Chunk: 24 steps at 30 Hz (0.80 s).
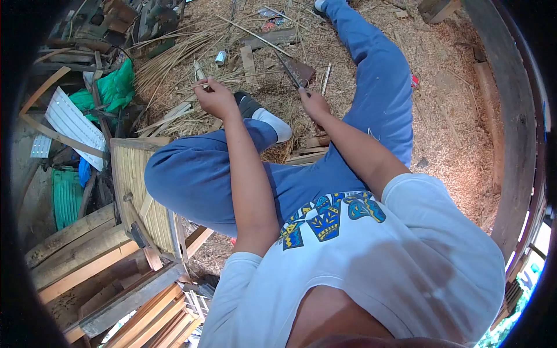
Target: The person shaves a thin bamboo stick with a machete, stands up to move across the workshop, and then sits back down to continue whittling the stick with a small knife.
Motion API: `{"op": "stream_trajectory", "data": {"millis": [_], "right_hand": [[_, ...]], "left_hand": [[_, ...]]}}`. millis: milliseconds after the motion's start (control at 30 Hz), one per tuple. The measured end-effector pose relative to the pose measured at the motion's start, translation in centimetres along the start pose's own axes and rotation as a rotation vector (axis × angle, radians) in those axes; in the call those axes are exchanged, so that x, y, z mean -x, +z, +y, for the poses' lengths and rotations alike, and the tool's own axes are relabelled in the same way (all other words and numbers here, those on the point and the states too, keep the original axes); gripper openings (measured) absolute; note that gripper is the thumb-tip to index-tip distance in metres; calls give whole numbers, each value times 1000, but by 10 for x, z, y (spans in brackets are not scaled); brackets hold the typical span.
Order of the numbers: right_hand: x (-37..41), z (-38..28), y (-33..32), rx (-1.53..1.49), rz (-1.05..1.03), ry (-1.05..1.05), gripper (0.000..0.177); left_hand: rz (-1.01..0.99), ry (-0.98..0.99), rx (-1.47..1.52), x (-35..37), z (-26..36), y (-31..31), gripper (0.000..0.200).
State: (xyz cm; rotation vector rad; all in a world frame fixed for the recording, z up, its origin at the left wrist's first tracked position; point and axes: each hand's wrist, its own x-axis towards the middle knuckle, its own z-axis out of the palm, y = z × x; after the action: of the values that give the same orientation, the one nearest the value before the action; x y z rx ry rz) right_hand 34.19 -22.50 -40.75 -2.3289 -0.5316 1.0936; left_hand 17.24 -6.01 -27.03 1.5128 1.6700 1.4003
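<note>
In the head view my left hand (217,100) is closed in a pinch on a thin pale strip (200,86), most of it hidden by the fingers. To its right, my right hand (314,105) is wrapped round a knife (288,69) with a long dark blade pointing up and away. The blade passes over a reddish-brown flat piece (301,73) on the ground. Between and below the hands is my foot in a dark sandal (248,105) and white sock. Long thin bamboo strips (168,64) lie heaped beyond my left hand.
Shavings cover the ground (447,110). A can (220,57) and wood offcuts (248,61) lie ahead. At the left are green sheeting (116,87), a white perforated panel (75,124), and a slatted bamboo piece (139,174) with a hammer (139,220). A thick beam (519,116) runs along the right.
</note>
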Motion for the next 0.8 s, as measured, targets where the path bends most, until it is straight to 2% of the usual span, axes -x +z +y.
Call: {"op": "stream_trajectory", "data": {"millis": [67,167,267,400,467,567,667,800], "right_hand": [[28,-24,-20,-45,0,-52,78],[14,3,-6,-23,31,-29,79],[-14,36,18,148,97,-8,76],[-19,37,19,98,-36,94,80],[-20,36,19,104,-18,71,82],[-22,39,28,163,127,21,83],[-33,42,31,71,-16,100,83],[-16,29,13,89,-60,98,83]], "left_hand": [[1,4,-9,1,0,-3,15],[0,8,-15,1,-2,-1,14],[-11,1,-34,0,3,-1,14],[-8,-1,7,1,-2,-2,13],[-11,7,27,1,0,0,13],[-14,20,35,1,0,0,13],[-27,8,23,1,1,-1,14],[-27,17,12,3,-5,-1,16]]}}
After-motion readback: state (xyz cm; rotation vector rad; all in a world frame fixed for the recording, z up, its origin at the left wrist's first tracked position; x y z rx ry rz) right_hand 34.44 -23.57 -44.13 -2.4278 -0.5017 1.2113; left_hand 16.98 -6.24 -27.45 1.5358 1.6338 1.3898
